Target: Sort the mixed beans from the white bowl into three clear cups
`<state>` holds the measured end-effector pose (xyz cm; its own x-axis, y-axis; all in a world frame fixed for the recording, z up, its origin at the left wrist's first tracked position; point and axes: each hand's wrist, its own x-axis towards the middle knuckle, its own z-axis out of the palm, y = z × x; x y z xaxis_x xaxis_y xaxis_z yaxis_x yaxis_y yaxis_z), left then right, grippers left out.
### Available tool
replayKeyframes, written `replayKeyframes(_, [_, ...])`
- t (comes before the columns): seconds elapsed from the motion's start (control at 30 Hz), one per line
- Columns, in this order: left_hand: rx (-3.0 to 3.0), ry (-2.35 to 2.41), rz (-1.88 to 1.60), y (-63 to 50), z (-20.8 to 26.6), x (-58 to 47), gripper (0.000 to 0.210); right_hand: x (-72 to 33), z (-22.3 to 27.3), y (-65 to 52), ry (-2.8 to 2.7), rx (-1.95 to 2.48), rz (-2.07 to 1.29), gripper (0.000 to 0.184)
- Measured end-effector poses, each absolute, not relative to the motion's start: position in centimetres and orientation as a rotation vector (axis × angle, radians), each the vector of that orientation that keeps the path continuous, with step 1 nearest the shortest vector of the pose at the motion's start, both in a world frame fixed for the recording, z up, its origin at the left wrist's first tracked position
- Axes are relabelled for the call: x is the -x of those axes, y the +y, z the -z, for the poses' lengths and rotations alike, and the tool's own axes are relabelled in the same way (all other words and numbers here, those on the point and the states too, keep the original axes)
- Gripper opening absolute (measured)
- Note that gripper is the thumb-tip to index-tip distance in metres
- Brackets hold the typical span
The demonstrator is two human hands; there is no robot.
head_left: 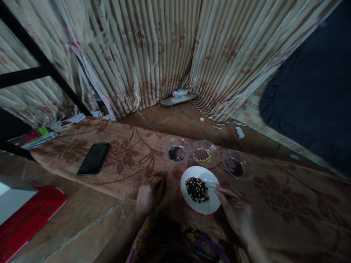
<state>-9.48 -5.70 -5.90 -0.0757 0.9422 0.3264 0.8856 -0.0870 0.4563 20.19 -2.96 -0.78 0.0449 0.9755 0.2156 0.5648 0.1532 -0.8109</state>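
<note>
Head view showed the white bowl (202,172) of mixed beans (196,190) on the worktop (120,182), between the hands but nearer the right hand (237,210), which gripped tweezers (212,186) pointing leftward over it; the left hand (149,193) rested curled closed, apart from the bowl.

The single view was taken from a camera worn on the person's head, facing forward and steeply down. The person's left hand (149,193) and right hand (237,212) were framed from above, in the lower part. The round white bowl with a red rim (203,172) lay near the lens, slightly right of centre. The cream-and-brown striped fabric curtain (164,47) closed the far side. Dim light left the right-hand margin hard to read, possibly dark-blue cloth (315,80).
</note>
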Motion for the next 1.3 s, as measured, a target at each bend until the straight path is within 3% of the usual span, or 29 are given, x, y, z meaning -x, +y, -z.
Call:
replayKeyframes(0.6, [-2.019,2.004,-0.907,-5.7,5.4,9.4,0.014,-20.2,0.0,-2.6,-1.495,1.515,-0.635,0.026])
replayKeyframes(0.97, [-2.021,2.006,-0.928,-5.8,5.2,9.4,0.017,-11.8,-2.9,4.4,-1.575,1.165,-0.722,0.022])
replayKeyframes(1.3, [-2.008,2.002,-0.906,-5.9,5.1,9.4,0.016,-15.3,-2.8,1.6,-1.488,1.329,-0.603,0.020])
